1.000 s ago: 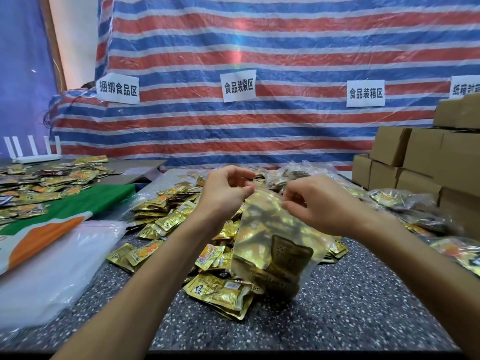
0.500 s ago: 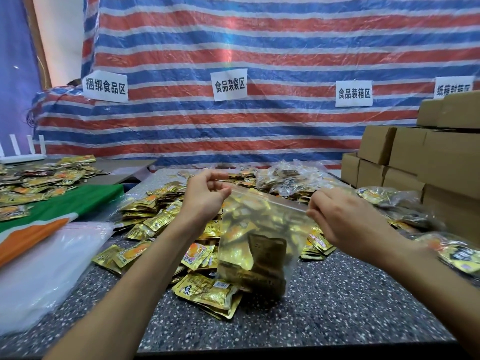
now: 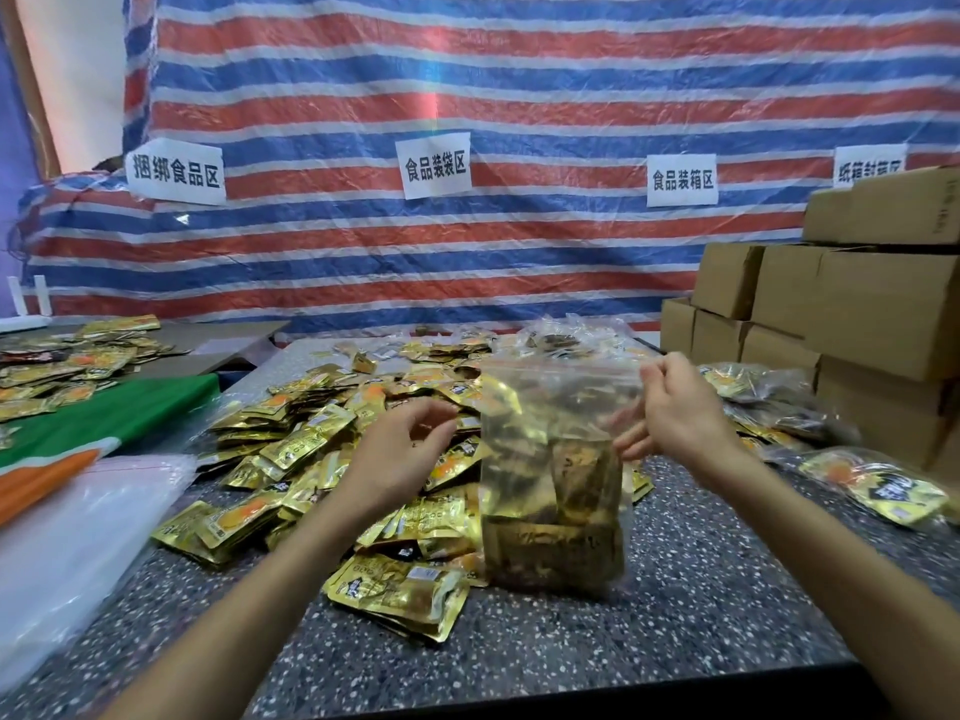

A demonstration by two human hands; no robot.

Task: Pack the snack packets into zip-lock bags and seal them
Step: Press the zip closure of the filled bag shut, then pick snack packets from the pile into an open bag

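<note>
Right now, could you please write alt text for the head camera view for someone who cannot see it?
A right hand pinches the top corner of a clear zip-lock bag of gold snack packets standing on a speckled table; the empty left hand hovers over loose packets beside it.

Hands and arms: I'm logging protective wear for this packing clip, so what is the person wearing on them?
Nothing that shows. The left hand and right hand are bare, with no gloves, rings or watch visible. The left forearm and right forearm have no sleeves as far as the frame's edge.
</note>
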